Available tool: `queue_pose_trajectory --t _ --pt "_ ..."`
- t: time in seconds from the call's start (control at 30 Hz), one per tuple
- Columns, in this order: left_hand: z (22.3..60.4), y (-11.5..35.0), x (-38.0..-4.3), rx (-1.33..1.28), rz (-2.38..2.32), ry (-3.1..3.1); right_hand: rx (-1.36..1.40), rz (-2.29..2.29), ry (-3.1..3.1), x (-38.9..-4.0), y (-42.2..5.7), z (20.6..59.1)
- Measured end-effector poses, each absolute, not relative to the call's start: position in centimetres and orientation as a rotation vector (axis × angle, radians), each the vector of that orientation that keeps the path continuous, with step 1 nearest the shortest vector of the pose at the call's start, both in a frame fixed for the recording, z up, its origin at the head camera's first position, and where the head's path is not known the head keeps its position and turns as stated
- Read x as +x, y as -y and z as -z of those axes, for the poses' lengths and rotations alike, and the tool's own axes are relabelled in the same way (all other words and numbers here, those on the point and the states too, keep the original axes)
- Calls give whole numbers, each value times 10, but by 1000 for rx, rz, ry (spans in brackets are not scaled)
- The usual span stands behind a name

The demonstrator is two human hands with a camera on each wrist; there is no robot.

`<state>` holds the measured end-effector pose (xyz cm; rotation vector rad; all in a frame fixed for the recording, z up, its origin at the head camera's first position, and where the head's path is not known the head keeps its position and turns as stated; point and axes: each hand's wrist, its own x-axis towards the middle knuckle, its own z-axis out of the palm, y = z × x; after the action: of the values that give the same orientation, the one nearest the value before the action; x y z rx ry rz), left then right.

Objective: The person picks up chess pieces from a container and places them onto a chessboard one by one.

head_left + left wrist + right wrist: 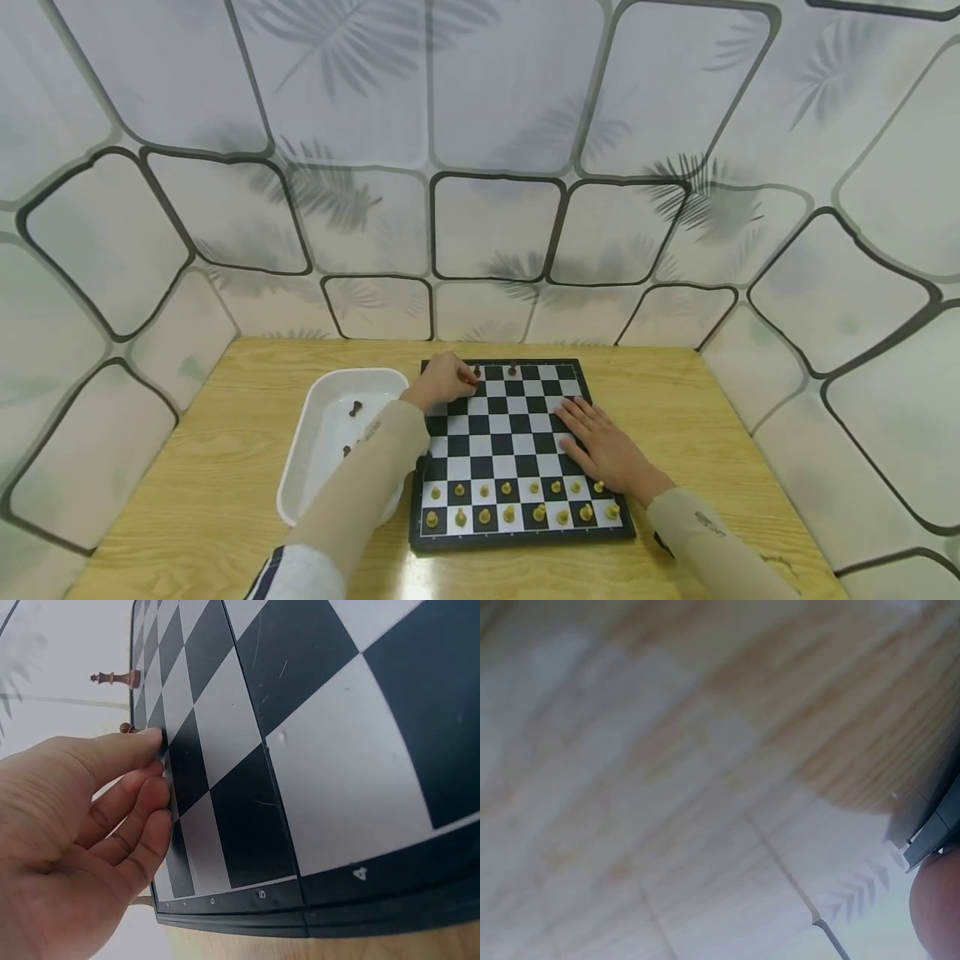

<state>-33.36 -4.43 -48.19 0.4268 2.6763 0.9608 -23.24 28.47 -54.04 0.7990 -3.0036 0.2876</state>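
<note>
My left hand (448,379) is at the far left corner of the chessboard (491,446), thumb and index fingertips close together over its squares. In the left wrist view the other fingers of this hand (82,825) bend loosely; I cannot tell whether a piece sits between the fingertips. A small brown chess piece (127,728) shows just past the thumb, partly hidden by it. Farther along that edge stands a brown king (116,678). My right hand (600,446) lies spread on the board's right edge, fingers extended.
Two rows of yellow chess pieces (508,513) stand on the board's near side. Left of the board, partly behind my left forearm, is a white tray (300,467) with several brown pieces (356,408). The wooden table (202,467) meets patterned curtain walls (487,225) at back and sides.
</note>
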Motion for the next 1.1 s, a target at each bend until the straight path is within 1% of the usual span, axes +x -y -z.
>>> queue_pose_trajectory --t 0.63,0.9,1.1 --pt "482 41 -333 361 -930 -2699 812 -318 2973 -232 -287 545" --pt "468 49 -330 502 -963 -2713 807 -311 2977 -233 -287 545" --pt "453 68 -326 612 -1029 -2722 815 -317 2976 -232 -288 544"
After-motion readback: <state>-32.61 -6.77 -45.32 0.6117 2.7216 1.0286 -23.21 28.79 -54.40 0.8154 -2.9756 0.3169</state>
